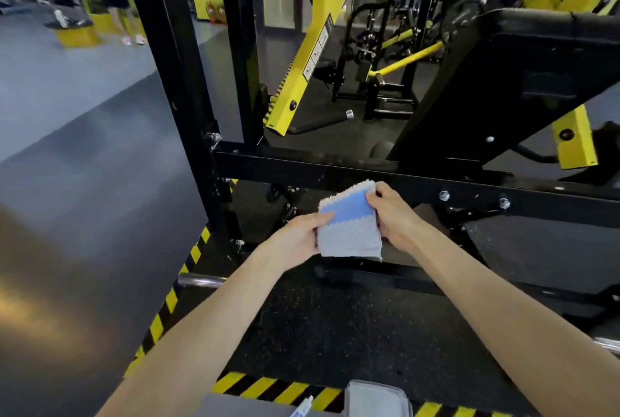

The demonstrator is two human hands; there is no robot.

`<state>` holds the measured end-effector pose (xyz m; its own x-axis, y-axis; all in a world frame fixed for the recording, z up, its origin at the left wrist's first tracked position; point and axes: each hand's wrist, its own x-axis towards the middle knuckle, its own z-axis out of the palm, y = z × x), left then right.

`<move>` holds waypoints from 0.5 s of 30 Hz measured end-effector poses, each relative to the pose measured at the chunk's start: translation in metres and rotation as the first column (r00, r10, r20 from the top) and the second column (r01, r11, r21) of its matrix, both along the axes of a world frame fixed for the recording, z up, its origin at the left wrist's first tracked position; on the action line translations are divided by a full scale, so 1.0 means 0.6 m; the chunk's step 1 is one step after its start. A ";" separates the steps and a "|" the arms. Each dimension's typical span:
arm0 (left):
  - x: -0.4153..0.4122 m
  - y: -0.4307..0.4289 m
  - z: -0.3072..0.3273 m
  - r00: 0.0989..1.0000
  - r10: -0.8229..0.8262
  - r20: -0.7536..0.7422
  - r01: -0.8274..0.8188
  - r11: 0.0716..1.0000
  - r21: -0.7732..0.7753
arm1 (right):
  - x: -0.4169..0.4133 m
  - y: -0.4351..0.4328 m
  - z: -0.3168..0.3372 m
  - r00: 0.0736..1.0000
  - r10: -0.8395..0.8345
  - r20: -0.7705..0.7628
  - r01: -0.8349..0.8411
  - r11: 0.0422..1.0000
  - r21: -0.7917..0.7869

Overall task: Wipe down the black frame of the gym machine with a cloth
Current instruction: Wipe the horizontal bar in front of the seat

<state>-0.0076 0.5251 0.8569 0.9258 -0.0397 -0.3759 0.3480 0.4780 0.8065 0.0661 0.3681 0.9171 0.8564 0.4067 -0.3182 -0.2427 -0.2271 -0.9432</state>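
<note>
On your left stands the black upright (174, 81), joined low down to the crossbar (302, 165) that runs off to the right. Your left hand (298, 238) grips the cloth (349, 225) by its left edge, thumb lying across the blue stripe. The cloth is folded and sits between your hands, just below the crossbar; I cannot tell whether its top edge touches the bar. Your right hand (392, 218) pinches its right edge near the top corner, so both hands are clamped on it. Further right, two bolts (444, 195) stick out of the frame. A loose fold could snag there on a fast sweep, and a slack grip could let the cloth fall open or drop.
</note>
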 end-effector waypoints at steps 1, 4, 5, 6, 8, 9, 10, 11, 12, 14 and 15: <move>0.000 0.002 0.009 1.000 0.018 0.012 -0.019 0.998 0.065 | 0.002 -0.002 0.001 0.999 -0.031 -0.034 0.031 1.000 0.001; 0.005 0.013 0.054 0.990 0.134 0.048 -0.141 0.972 0.187 | 0.004 0.000 0.017 0.984 -0.004 -0.179 0.036 0.984 0.175; 0.007 0.019 0.073 0.981 0.147 0.127 -0.167 0.971 0.170 | 0.006 0.000 0.022 0.989 0.026 -0.146 0.013 0.966 0.258; 0.009 0.027 0.092 0.966 0.135 0.222 -0.172 0.972 0.158 | 0.007 -0.001 0.027 0.998 0.044 -0.049 -0.026 0.946 0.324; 0.006 0.039 0.123 0.926 0.055 0.372 -0.154 0.959 0.240 | 0.011 -0.002 0.036 0.973 0.040 0.228 -0.123 0.922 0.367; 0.006 0.044 0.131 0.913 0.007 0.408 -0.158 0.928 0.338 | 0.015 -0.002 0.038 0.945 0.037 0.324 -0.154 0.926 0.344; 0.006 0.047 0.134 0.910 -0.020 0.413 -0.174 0.888 0.426 | 0.019 -0.002 0.036 0.929 0.041 0.367 -0.165 0.935 0.313; 0.006 0.047 0.134 0.914 -0.010 0.405 -0.201 0.857 0.475 | 0.024 0.000 0.032 0.924 0.047 0.379 -0.162 0.947 0.278; 0.008 0.047 0.133 0.921 0.020 0.390 -0.224 0.844 0.487 | 0.028 0.004 0.029 0.920 0.053 0.389 -0.157 0.957 0.242; 0.017 0.050 0.138 0.937 0.068 0.342 -0.237 0.843 0.483 | 0.039 0.010 0.025 0.909 0.068 0.412 -0.145 0.977 0.158; 0.021 0.052 0.143 0.949 0.068 0.309 -0.220 0.845 0.488 | 0.046 0.011 0.026 0.910 0.093 0.403 -0.158 0.979 0.130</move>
<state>0.0051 0.5563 0.9427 0.9725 0.2292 -0.0407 0.0418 0.0000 0.9991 0.0935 0.3749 0.9327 0.8373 0.5356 0.1097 0.1757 -0.0737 -0.9817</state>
